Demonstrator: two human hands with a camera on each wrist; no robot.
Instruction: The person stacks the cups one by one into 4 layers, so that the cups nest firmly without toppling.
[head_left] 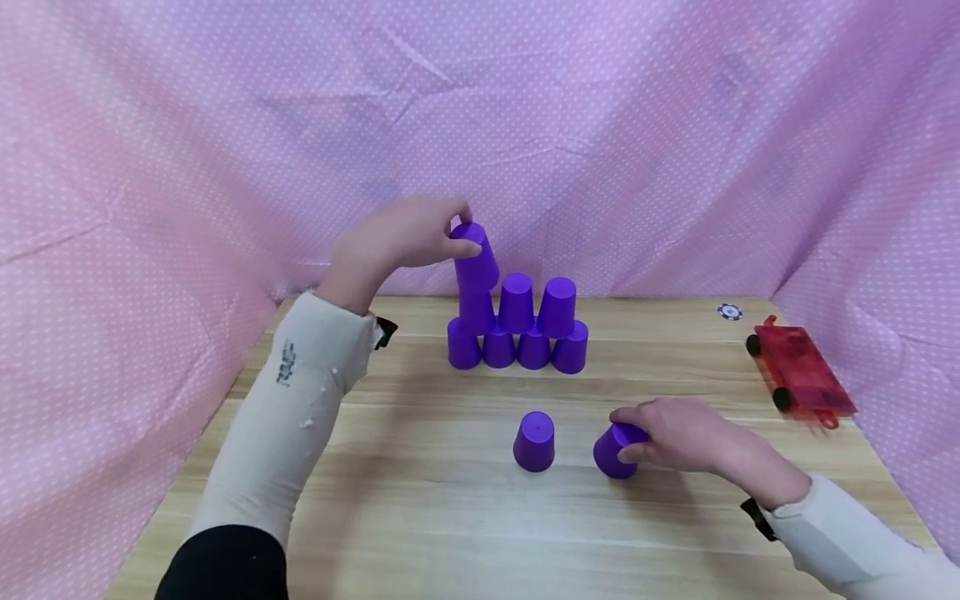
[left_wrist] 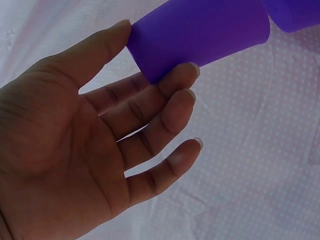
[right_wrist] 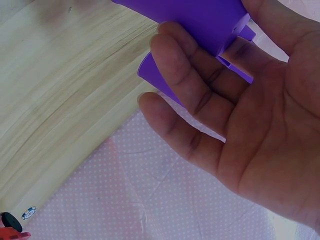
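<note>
And there was the raised purple cup [head_left: 478, 265], mouth down at the stack's upper left, its long axis tipped so that the closed base leaned left into the fingers and the mouth pointed down and right! The left hand [head_left: 408, 233], clearly the nearer, pinched it by the base between thumb and fingertips, ring and little fingers curled loosely free. Below the mouth was the left second-tier cup [head_left: 476, 312]; whether they touched, you couldn't tell. The middle second-tier cup [head_left: 517, 304] stood just to the right, so the gap between the two lay rightward of the fingers. Under that tier of three, four more cups made the bottom row [head_left: 498, 350]. Down front, the right hand [head_left: 682, 433] pinched a tilted front cup [head_left: 611, 457] from its right side, while a lone upturned cup [head_left: 534, 442] stood untouched to its left. Way out right: a red toy car [head_left: 798, 367] and a poker chip [head_left: 730, 312]!
</note>
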